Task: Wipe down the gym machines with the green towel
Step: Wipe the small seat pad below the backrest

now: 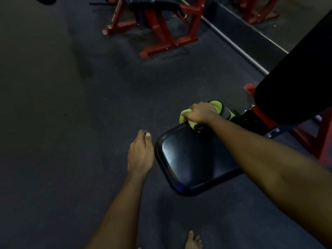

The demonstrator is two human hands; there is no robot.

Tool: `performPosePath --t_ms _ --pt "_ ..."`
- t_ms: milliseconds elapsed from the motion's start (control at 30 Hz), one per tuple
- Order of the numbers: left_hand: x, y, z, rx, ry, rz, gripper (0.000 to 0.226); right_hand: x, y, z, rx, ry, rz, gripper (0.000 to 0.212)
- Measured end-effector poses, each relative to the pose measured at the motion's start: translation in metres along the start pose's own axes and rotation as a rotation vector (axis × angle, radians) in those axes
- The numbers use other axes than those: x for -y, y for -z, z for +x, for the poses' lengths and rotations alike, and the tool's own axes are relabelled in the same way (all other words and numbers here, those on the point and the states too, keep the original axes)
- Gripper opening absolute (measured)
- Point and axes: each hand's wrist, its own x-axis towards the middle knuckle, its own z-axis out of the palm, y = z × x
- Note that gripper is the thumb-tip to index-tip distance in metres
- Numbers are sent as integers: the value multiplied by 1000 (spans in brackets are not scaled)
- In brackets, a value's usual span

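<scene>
Nearest, a bare foot [193, 239] stands on the dark floor [62, 159]. The left hand [141, 153] hangs just beside the near-left edge of the seat pad [190, 159], fingers loosely curled with thumb against fingertip, holding nothing. At the far end of the seat, by the hinge, the right hand [201, 113] grips the green towel [184, 115], fingers closed round a bunched wad and pressing it down on the pad. The towel looks crumpled, bright yellow-green with a darker stripe or edge, and parts stick out on both sides of the fist. The task looks early to midway: the seat is being wiped. It has a dull sheen, but the light is dim, so it is hard to tell how much of it is already clean. The black back pad [296, 87], tilted up on its red frame [251, 88], probably still needs doing, and so does the red machine [161, 33] well apart across the floor.
</scene>
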Motion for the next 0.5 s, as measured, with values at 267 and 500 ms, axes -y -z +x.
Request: performPosePath --t_ms 267,500 --pt "30 33 -28 -38 44 -7 29 97 -33 -59 -153 254 1 48" --pt "41 51 -40 -23 54 9 29 117 -68 -130 -148 605 -254 71"
